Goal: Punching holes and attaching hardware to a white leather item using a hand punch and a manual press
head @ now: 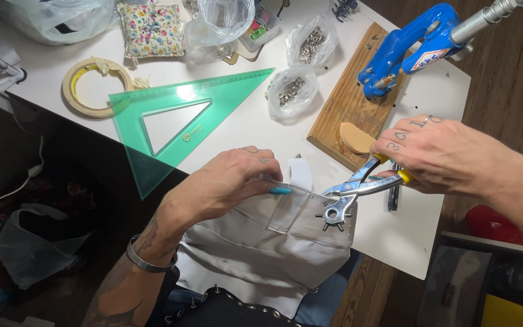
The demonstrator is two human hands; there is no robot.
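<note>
Punch pliers biting the strap at the table's near edge

Right hand (440,151) is wrapped tight round the yellow grips of the punch (349,194), its head closing on a pale strap (298,181); left hand (228,181) pinches that strap flat with thumb and fingers, a turquoise-tipped tool tucked under. The grey fabric (267,242) drapes off the table (407,236) edge into the lap: looks soft, light, floppy, likely to slide unless pinned right beside the punch. The steel punch looks stiff and weighty, best held far back on the grips. Green triangle (152,151) lies toward the left edge, wooden board (340,115) just behind the punch.
</note>
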